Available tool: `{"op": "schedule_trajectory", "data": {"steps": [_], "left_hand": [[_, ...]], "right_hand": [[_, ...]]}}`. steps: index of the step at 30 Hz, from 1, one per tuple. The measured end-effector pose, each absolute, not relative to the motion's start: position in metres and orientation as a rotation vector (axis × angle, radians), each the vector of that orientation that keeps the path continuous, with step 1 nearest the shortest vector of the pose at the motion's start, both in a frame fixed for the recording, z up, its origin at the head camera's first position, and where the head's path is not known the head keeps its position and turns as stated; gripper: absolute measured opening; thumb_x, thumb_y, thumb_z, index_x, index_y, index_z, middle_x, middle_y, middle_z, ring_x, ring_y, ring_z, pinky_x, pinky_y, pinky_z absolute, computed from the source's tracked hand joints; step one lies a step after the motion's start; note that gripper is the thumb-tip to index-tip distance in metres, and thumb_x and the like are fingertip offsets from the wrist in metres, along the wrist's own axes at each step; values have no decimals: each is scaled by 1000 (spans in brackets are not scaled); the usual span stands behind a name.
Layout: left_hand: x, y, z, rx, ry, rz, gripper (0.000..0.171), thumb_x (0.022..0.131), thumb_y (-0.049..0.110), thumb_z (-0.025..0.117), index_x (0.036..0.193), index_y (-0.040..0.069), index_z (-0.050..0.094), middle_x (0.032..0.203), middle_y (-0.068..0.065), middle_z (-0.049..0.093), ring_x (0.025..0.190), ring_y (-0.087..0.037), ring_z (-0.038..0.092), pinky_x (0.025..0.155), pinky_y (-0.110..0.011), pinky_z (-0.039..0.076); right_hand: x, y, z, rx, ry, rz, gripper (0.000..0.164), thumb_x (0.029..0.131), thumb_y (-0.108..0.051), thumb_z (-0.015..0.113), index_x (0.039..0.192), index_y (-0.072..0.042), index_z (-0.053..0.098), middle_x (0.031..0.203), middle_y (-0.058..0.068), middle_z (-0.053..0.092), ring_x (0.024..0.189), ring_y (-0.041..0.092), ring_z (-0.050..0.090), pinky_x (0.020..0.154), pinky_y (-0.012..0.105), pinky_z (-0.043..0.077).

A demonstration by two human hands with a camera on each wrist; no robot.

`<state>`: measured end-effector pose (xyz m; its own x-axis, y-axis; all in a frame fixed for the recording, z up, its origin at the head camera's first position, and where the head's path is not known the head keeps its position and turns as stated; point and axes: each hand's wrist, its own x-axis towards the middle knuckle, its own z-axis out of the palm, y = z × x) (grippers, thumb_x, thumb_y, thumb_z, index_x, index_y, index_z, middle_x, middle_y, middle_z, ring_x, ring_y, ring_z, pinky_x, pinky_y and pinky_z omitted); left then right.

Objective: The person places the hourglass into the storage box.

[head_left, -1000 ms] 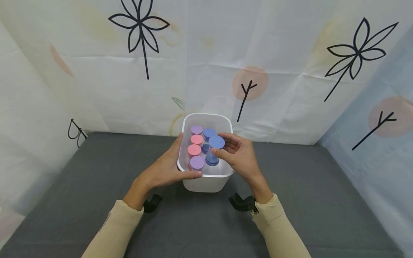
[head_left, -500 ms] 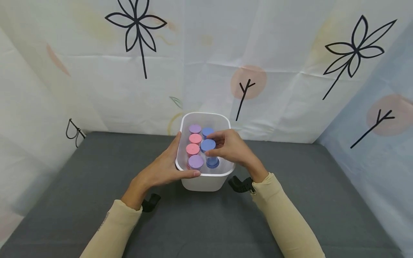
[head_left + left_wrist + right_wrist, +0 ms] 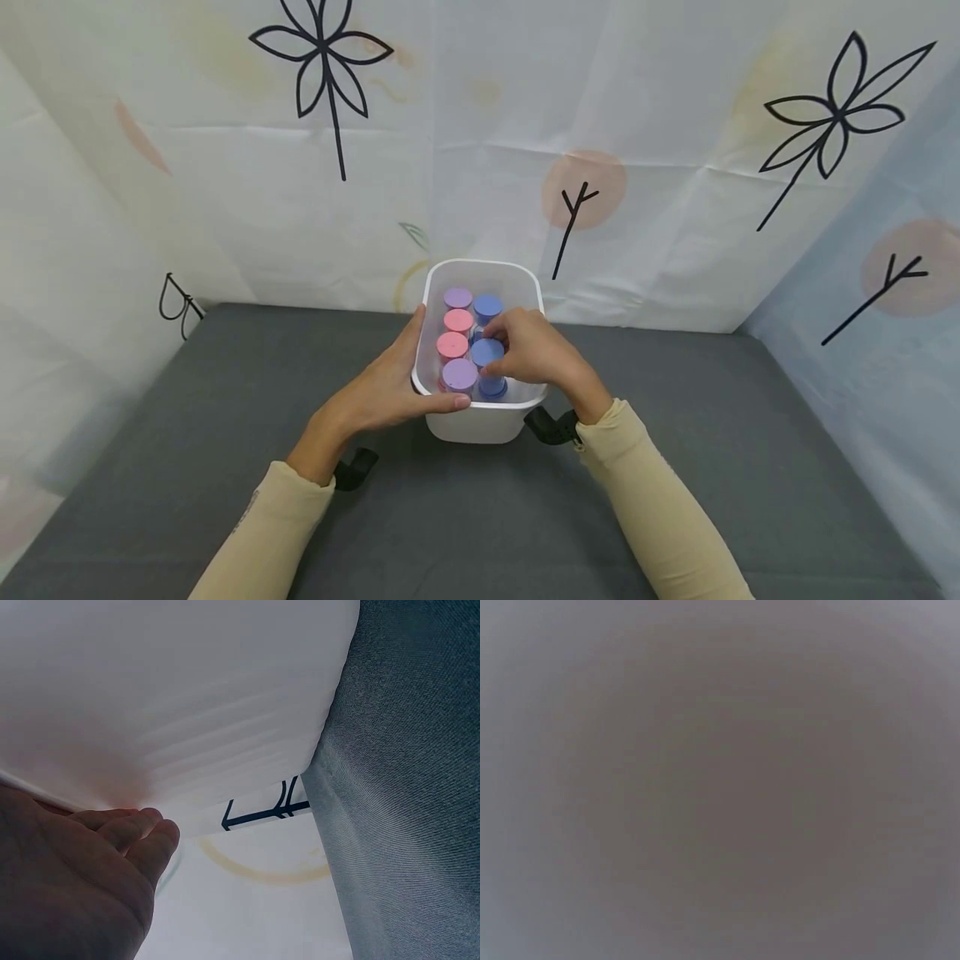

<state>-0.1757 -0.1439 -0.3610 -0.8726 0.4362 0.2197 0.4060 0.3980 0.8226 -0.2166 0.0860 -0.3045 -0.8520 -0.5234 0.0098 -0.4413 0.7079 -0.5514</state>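
Observation:
A white plastic bin [image 3: 474,427] stands on the table. My left hand [image 3: 377,393] holds its near left corner, thumb along the front rim and fingers on the outer left side. In the left wrist view, curled fingers of the left hand [image 3: 82,870] touch the bin wall [image 3: 187,697]. With thumb and fingers, my right hand [image 3: 543,350] pinches a blue-capped bottle [image 3: 487,351] inside the bin's right half. Behind it stands another blue-capped bottle [image 3: 487,306]. On the left is a row of purple-capped [image 3: 459,374] and pink-capped bottles [image 3: 452,345]. The right wrist view is a blur.
The dark grey tabletop [image 3: 225,417] spreads around the bin. A pale cloth backdrop [image 3: 480,192] with drawn flowers rises close behind the bin, and more cloth [image 3: 892,375] hangs at the right.
My right hand has moved the pinched blue-capped bottle leftward, then nearer to me, into line with the other blue one. The left hand has kept its hold on the bin.

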Motion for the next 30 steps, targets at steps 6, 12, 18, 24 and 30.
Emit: {"op": "schedule_trajectory", "data": {"steps": [6,12,18,24,30], "left_hand": [[-175,-146,-362,763,2592,1516,124,75,53,87,159,43,-3,160,3,25,137,-18,40,108,-56,38],[-174,-147,-361,734,2600,1507,126,75,54,86,160,42,-5,162,0,23,138,-16,39,109,-56,37],[-172,-148,-362,718,2627,1477,128,74,56,86,161,38,-6,163,0,22,138,-15,39,109,-55,38],[-171,-148,-360,726,2778,1344,124,74,64,82,162,36,-1,160,0,29,137,-20,43,106,-56,41],[-168,-160,-353,595,3039,1072,107,89,72,58,164,24,-2,169,0,9,153,-27,20,115,-59,26]], "right_hand": [[-216,81,-306,-751,2778,-780,48,77,-11,89,118,5,72,106,12,74,96,21,68,88,37,54],[-215,79,-308,-740,2789,-786,53,76,-11,89,122,6,69,111,14,73,102,25,68,92,39,54],[-203,87,-311,-722,2826,-975,57,80,-14,87,129,6,65,124,18,68,111,31,67,97,43,52],[-190,118,-316,-806,2949,-1398,52,85,-14,84,129,4,65,125,19,67,114,33,67,96,41,52],[-191,178,-336,-917,3350,-1312,50,88,-11,80,131,6,63,128,23,65,116,40,63,97,52,49]]}}
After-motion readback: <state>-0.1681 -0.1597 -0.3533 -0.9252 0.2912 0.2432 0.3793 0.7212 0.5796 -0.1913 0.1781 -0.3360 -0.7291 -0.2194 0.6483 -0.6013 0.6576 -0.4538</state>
